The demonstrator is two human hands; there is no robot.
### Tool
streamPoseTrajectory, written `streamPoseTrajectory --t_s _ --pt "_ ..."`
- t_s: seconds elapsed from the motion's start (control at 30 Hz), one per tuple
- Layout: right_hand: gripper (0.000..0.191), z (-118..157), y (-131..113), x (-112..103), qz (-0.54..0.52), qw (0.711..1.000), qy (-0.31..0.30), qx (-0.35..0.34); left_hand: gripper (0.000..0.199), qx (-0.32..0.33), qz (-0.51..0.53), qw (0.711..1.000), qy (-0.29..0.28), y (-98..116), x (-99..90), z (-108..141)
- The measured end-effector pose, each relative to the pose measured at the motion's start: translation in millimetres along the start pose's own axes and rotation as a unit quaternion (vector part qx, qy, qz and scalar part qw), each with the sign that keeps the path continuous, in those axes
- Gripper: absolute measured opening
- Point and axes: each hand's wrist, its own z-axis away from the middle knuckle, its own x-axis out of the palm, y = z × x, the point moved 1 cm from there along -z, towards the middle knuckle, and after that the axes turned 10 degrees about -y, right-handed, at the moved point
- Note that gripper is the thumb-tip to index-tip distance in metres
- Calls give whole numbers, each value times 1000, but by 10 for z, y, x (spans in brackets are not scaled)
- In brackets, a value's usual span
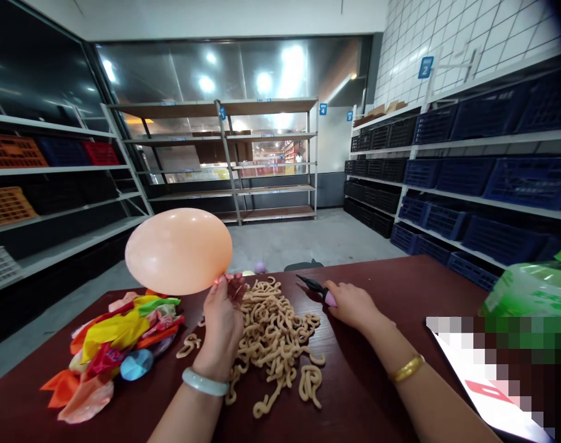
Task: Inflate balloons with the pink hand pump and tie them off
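An inflated peach balloon [179, 251] floats out to the left from my left hand [225, 314], whose thumb and fingers pinch it at its neck. My right hand [353, 304] is closed around a purple tool with a black pointed tip [314, 284]; most of its body is hidden under the fingers, and the tip points away to the left. Between the hands lies a heap of beige, curly, rope-like pieces [280, 332]. Left of my left wrist is a pile of limp, colourful balloons [119, 335], flat and overlapping.
The dark red table [373, 381] carries everything. At its right stand a green-and-clear plastic container [534, 289] and a white sheet with red print [483, 384], partly pixelated. Past the far edge, a purple ball-like thing [260, 267] rests low. Shelves with crates [529, 181] line the room.
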Motion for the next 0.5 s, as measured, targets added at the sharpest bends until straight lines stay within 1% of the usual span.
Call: streamPoseTrajectory --t_s 0.1,0.17,0.2,0.27,0.33,0.37,0.4,0.43,0.47,0.5 --pt "49 9 69 4 -15 1000 4 0 15 -4 -5 1000 -21 -21 20 22" --pt "50 17 80 -21 -27 999 21 3 20 -10 0 999 -39 -51 36 43" --pt "50 22 65 -43 -32 999 44 -2 22 -15 5 999 -47 -72 48 60" --pt "42 39 -23 -101 -61 990 118 -40 23 -41 17 997 -66 -128 82 120" --pt "28 75 -185 -155 -131 966 190 -116 23 -80 24 992 -92 -201 139 223" --pt "23 101 -286 -171 -183 947 207 -163 23 -102 25 988 -110 -242 173 290" --pt "22 131 -394 -178 -239 926 205 -210 23 -121 28 984 -129 -284 211 365" --pt "21 161 -502 -174 -295 902 189 -253 23 -138 29 979 -149 -327 247 442" --pt "22 191 -604 -160 -346 879 163 -286 23 -154 29 973 -168 -369 281 519" --pt "22 215 -694 -137 -393 856 141 -304 24 -167 27 968 -184 -409 310 591"
